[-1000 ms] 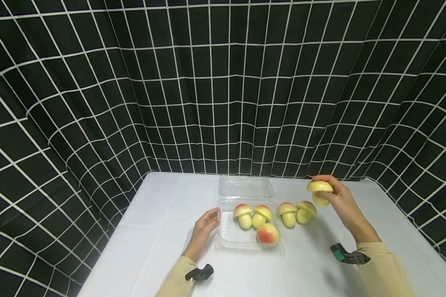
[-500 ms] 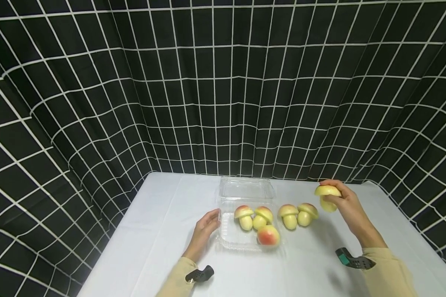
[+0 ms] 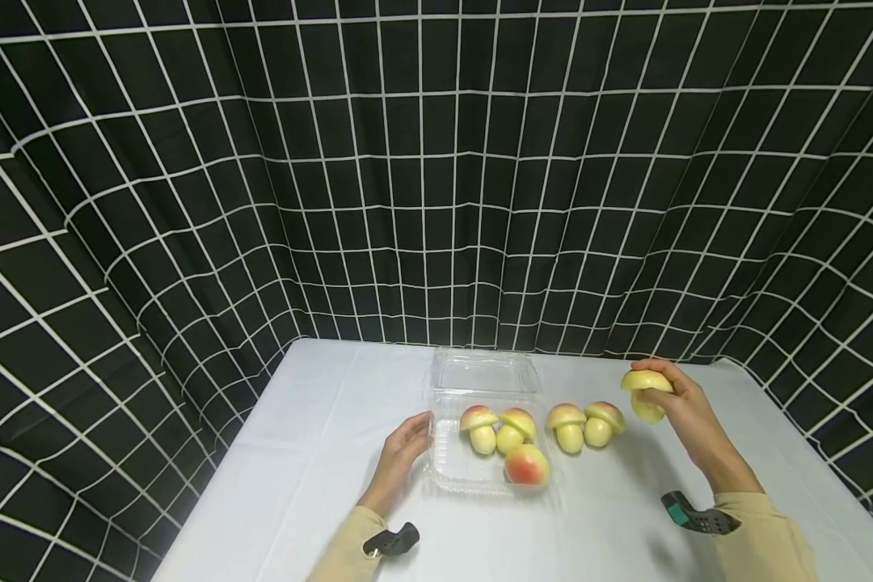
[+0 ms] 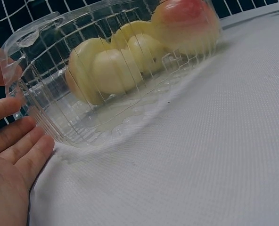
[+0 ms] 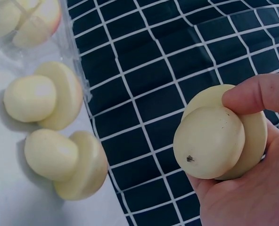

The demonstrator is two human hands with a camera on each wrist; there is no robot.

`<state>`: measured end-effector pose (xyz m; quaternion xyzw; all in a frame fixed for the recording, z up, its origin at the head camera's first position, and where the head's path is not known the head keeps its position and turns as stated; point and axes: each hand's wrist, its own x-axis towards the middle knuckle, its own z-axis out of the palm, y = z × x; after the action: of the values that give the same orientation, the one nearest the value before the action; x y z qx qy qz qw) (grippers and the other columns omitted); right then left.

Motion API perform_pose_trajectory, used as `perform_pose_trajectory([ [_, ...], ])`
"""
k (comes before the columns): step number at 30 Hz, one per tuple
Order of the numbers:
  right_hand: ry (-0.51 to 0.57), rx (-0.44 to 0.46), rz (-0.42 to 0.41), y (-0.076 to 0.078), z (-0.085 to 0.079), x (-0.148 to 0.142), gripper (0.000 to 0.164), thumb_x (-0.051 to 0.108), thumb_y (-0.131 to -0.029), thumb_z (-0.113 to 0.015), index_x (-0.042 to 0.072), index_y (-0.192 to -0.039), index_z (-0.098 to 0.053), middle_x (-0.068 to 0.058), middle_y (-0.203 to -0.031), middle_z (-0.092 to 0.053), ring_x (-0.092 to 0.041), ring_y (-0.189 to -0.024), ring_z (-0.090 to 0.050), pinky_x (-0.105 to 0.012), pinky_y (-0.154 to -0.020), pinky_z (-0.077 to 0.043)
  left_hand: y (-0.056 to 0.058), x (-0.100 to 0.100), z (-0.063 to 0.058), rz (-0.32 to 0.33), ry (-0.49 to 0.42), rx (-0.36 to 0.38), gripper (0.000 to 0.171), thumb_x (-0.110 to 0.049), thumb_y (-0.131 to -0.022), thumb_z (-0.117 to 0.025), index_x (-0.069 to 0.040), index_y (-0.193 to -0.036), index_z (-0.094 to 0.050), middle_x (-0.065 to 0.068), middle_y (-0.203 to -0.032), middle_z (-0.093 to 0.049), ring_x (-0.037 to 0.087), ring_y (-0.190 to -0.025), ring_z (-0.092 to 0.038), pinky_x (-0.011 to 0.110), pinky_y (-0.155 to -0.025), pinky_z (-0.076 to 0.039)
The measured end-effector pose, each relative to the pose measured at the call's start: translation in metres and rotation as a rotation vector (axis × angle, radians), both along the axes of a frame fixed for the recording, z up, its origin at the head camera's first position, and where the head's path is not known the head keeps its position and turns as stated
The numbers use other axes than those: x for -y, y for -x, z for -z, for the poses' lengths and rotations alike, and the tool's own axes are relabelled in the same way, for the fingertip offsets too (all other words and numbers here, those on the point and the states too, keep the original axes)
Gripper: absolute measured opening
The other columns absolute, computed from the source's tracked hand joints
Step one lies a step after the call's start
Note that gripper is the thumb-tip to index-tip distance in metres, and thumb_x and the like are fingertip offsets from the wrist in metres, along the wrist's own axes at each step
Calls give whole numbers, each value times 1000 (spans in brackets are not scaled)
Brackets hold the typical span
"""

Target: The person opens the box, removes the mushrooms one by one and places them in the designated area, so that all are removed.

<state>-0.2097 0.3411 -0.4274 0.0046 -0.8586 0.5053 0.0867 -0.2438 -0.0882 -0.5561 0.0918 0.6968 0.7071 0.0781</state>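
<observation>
My left hand (image 3: 398, 453) rests its fairly straight fingers against the left wall of a clear plastic clamshell box (image 3: 444, 469), whose lid (image 3: 480, 373) lies folded back. Inside sit three yellow-and-red model mushrooms: one at the left (image 3: 482, 440), one beside it (image 3: 511, 440), and one at the front showing its round red cap (image 3: 527, 466). Raised off the table at the right, a model mushroom (image 5: 208, 146) is pinched by my right hand (image 3: 687, 408), thumb on the stem side and fingers round the cap. A dark spot marks its stem end.
Two more model mushrooms, one nearer the box (image 3: 570, 436) and one to its right (image 3: 599, 432), lie on the white-covered table (image 3: 320, 436). A black curtain with a white grid (image 3: 436, 202) surrounds the table's back and sides.
My right hand has shifted slightly right and toward me with the mushroom still in its grip. My left hand stays at the box wall. The head view has shifted slightly.
</observation>
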Motion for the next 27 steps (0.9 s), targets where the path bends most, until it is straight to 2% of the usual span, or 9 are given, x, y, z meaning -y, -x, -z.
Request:
perform_pose_trajectory([
  [9, 39, 27, -7, 3, 6, -7, 32, 20, -103, -55, 25, -134, -55, 25, -116, -54, 5, -101, -53, -17, -82, -43, -1, 0, -6, 1, -9, 14, 54, -19, -98, -56, -5, -149, -45, 17, -156, -47, 35, -147, -43, 53, -125, -31],
  [18, 54, 71, 21, 5, 16, -11, 38, 18, -101, -56, 12, -139, -52, 28, -113, -54, 7, -101, -50, -17, -83, -40, -2, -2, -10, -7, 24, 11, 54, -18, -98, -54, -3, -150, -44, 18, -156, -47, 36, -147, -43, 54, -125, -32],
  [27, 52, 96, 26, 6, 24, -15, 38, 18, -101, -56, 12, -138, -52, 29, -110, -54, 6, -99, -51, -18, -82, -40, -4, -2, -8, -7, 20, 12, 54, -16, -99, -53, -3, -150, -44, 18, -157, -46, 36, -148, -42, 53, -125, -32],
])
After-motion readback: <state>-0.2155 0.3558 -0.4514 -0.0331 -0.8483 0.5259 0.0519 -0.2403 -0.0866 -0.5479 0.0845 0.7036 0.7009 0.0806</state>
